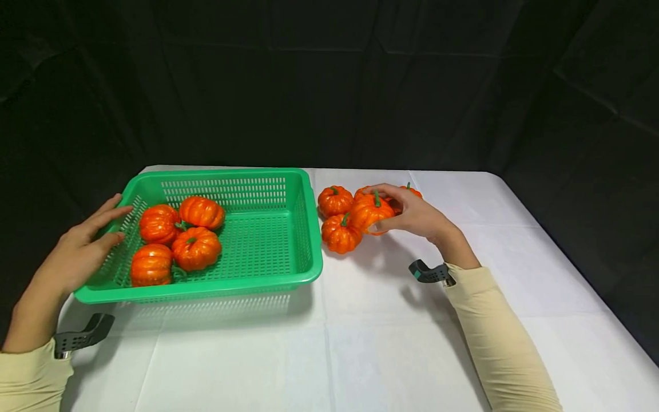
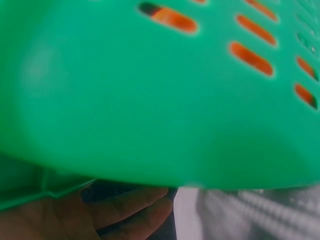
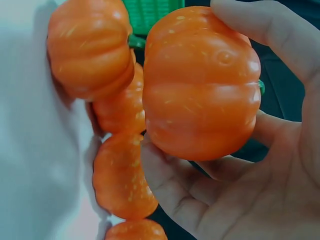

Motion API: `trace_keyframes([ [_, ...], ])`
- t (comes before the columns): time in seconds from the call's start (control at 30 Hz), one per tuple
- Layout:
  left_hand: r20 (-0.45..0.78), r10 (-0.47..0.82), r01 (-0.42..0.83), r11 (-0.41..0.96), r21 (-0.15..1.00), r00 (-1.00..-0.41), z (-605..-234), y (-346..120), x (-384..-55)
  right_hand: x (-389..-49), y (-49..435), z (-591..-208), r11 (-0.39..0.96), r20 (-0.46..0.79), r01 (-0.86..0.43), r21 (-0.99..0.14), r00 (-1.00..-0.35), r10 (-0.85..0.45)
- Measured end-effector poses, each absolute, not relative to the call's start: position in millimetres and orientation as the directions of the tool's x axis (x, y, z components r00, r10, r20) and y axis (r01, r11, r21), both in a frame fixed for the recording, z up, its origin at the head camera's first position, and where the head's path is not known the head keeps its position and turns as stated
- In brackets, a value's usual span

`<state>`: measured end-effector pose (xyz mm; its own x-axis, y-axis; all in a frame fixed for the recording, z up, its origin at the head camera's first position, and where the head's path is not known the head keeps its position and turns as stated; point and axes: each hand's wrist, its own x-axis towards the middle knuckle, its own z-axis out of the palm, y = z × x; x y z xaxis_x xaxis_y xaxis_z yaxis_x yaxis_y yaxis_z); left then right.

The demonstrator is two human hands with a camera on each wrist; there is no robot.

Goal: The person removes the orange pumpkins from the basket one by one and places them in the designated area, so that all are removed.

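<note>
My right hand (image 1: 414,216) holds a small orange pumpkin (image 1: 369,214) with a green stem, thumb on one side and fingers on the other. In the right wrist view this pumpkin (image 3: 200,90) appears lifted beside the others. Around it on the table are more pumpkins, one in front (image 1: 341,236) and one behind (image 1: 335,201); others are partly hidden by the hand. At the left, my left hand (image 1: 77,257) rests over the rim of a green plastic basket (image 1: 206,290), its fingers extended past the edge. Several pumpkins (image 1: 197,249) lie in the basket's left half.
A white cloth (image 1: 247,360) covers the table, and a black curtain (image 1: 329,86) hangs behind it. The basket's slotted wall (image 2: 150,110) fills most of the left wrist view. Its right side stands close to the pumpkins on the table.
</note>
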<state>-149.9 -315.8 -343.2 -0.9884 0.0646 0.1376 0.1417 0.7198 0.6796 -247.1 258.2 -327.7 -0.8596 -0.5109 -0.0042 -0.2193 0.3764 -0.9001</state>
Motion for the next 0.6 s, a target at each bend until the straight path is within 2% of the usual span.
trace_keyframes([
  [0.4, 0.131, 0.065, 0.137, 0.726, 0.674, -0.989, -343.6, -316.3, -149.9, -252.0, 273.5, -335.0, 0.53, -0.116, -0.166, -0.831, -0.881, -0.459],
  [0.6, 0.125, 0.061, 0.13, 0.727, 0.675, -0.99, -342.9, -316.1, -149.2, -252.8, 276.8, -339.9, 0.568, -0.119, -0.183, -0.803, -0.884, -0.453],
])
